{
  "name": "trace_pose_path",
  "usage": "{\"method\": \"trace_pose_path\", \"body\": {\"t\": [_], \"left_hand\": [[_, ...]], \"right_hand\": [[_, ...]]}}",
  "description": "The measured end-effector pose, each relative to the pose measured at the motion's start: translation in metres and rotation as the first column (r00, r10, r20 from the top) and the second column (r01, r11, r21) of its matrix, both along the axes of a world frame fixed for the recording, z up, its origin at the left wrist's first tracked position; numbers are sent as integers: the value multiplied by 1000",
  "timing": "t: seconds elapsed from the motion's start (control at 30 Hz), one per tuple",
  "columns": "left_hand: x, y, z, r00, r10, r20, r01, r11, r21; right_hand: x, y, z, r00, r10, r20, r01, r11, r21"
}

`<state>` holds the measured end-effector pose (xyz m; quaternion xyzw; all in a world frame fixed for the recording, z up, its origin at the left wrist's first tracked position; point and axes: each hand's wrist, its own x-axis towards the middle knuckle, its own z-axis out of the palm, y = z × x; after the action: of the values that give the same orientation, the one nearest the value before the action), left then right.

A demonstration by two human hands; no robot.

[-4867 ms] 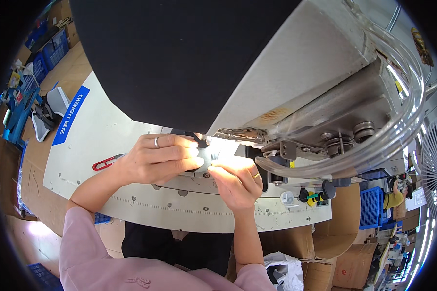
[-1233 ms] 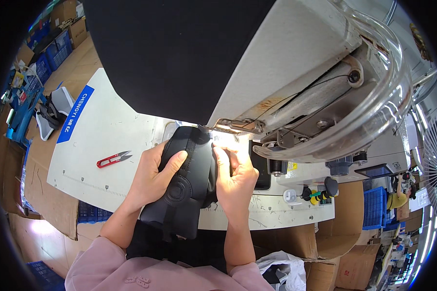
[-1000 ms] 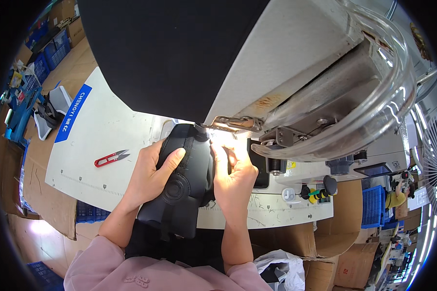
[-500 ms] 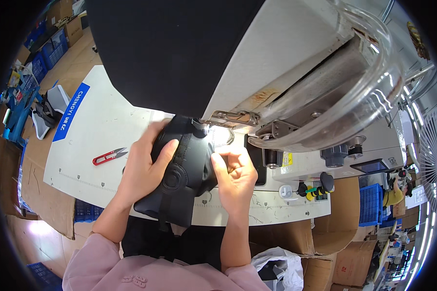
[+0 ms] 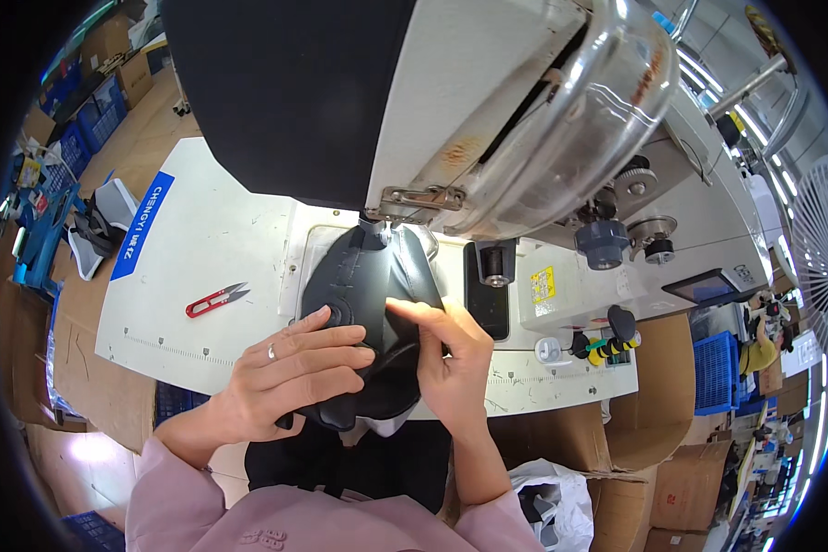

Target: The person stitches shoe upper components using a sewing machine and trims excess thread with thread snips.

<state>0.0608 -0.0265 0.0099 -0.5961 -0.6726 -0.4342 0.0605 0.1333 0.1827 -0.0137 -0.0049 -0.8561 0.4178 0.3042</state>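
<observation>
A black leather-like sewn piece (image 5: pixel 363 267) with a round raised disc and stitched seams lies on the white machine table (image 5: pixel 193 221). Its far end is under the presser foot of a sewing machine (image 5: pixel 432 138). My left hand (image 5: pixel 294 373) rests flat over the near left part beside the disc, fingers stretched out, a ring on one. On the right side, my right hand (image 5: pixel 455 354) grips the piece's folded edge, index finger reaching along a fold and thumb partly hidden. Red-handled thread snips (image 5: pixel 216 301) lie left of the piece, touched by neither hand.
A black phone-like slab (image 5: pixel 488 299) lies right of the needle area. Farther right are a small white device (image 5: pixel 548 350) and a cluster of bobbins (image 5: pixel 607 348). Cardboard boxes (image 5: pixel 649 396) and a white plastic bag (image 5: pixel 561 501) stand below the table's right edge.
The piece has turned and now lies more straight toward me. My left hand has slid nearer and flattened its fingers; my right hand has moved nearer along the edge. The view has shifted slightly.
</observation>
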Motion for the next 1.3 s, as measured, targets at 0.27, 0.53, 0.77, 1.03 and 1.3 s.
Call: {"method": "trace_pose_path", "body": {"t": [0.27, 0.53, 0.77, 1.03, 1.3], "left_hand": [[10, 14, -7, 982, 119, -143, -97, 984, 152], [-4, 17, -9, 989, 113, -98, -94, 979, 180], [-16, 23, -12, 986, 123, -112, -101, 977, 188], [-26, 28, -17, 988, 131, -84, -113, 975, 192], [-26, 26, -23, 994, 109, -27, -103, 977, 185]], "right_hand": [[-5, -1, 5, 998, 6, -61, -3, 999, 44], [-15, 2, 4, 1000, -25, -1, 25, 999, 31], [-25, 9, 5, 999, -27, 41, 27, 1000, 5], [-27, 34, 0, 935, 333, 121, -208, 794, -572], [-12, 40, 14, 869, 343, 356, -262, 930, -257]]}}
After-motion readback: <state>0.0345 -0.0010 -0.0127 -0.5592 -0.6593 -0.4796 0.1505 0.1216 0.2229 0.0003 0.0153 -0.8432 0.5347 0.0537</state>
